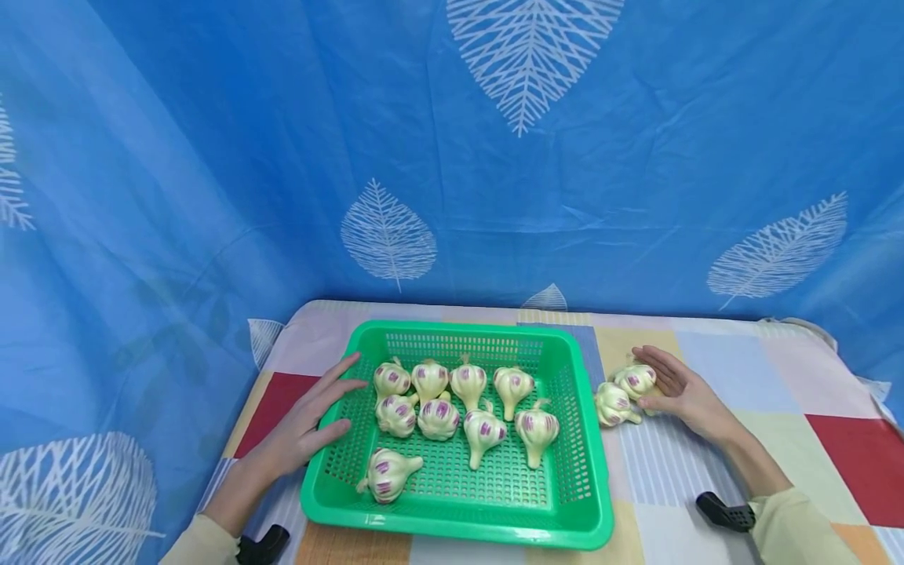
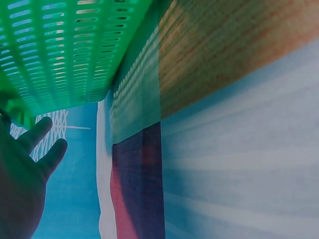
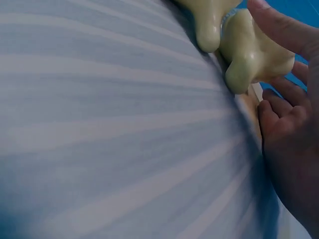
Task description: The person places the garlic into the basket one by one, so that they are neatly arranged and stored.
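A green plastic basket (image 1: 452, 534) holds several garlic bulbs (image 1: 483, 430), white with purple streaks. Along its left side is my left hand (image 1: 300, 428), fingers spread, fingertips at the rim. The left wrist view shows that hand (image 2: 25, 174) under the slotted basket wall (image 2: 65, 55), with two fingers apart. Right of the basket, two more garlic bulbs lie close together on the cloth. My right hand (image 1: 681, 396) reaches around the farther garlic bulb (image 1: 638, 380), thumb on the near side and extended fingers behind it. The nearer garlic bulb (image 1: 613, 404) sits between it and the basket.
A patchwork tablecloth (image 1: 763, 439) in checks and stripes covers the table. Behind and to the left hangs a blue curtain (image 1: 600, 188) with white leaf prints. Black devices (image 1: 727, 514) are strapped at both wrists, by the light sleeves (image 1: 798, 526).
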A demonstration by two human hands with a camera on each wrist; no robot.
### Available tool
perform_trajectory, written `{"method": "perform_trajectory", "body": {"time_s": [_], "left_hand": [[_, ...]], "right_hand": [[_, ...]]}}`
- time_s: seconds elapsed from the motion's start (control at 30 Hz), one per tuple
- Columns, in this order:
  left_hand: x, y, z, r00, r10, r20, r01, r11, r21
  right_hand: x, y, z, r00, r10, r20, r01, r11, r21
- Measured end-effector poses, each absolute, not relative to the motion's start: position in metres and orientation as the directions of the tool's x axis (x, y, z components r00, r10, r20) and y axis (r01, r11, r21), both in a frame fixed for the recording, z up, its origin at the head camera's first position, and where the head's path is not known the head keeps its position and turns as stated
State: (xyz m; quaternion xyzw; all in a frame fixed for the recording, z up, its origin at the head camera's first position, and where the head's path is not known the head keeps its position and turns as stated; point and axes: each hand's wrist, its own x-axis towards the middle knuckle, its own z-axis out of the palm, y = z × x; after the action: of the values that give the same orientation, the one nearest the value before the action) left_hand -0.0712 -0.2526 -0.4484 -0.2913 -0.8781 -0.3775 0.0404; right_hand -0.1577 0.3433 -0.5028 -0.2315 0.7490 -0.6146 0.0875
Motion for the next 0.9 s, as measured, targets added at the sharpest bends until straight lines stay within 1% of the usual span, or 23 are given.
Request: {"method": "perform_trajectory", "body": {"time_s": [0.13,0.37,0.43,0.57,0.67,0.9], "left_hand": [[-0.073,-0.252,-0.445,-0.824,0.486,0.293,0.547,0.542,0.638],[-0.074,-0.253,-0.445,-0.814,0.489,0.314,0.563,0.527,0.636],[-0.074,-0.252,-0.446,-0.818,0.487,0.306,0.555,0.529,0.643],[-0.074,-0.251,-0.446,-0.825,0.483,0.292,0.542,0.532,0.651],[-0.074,-0.251,-0.446,-0.822,0.482,0.303,0.548,0.527,0.65],[-0.072,-0.252,-0.445,-0.818,0.483,0.314,0.557,0.524,0.644]], "right_hand": [[-0.167,0.339,-0.5,-0.855,-0.502,0.132,-0.24,0.157,-0.958],[-0.174,0.339,-0.5,-0.84,-0.535,0.095,-0.206,0.152,-0.967],[-0.175,0.34,-0.5,-0.849,-0.523,0.079,-0.198,0.174,-0.965],[-0.175,0.343,-0.5,-0.888,-0.457,0.043,-0.176,0.251,-0.952],[-0.176,0.342,-0.501,-0.907,-0.419,0.03,-0.164,0.285,-0.944],[-0.174,0.342,-0.496,-0.904,-0.427,0.005,-0.153,0.312,-0.938]]}}
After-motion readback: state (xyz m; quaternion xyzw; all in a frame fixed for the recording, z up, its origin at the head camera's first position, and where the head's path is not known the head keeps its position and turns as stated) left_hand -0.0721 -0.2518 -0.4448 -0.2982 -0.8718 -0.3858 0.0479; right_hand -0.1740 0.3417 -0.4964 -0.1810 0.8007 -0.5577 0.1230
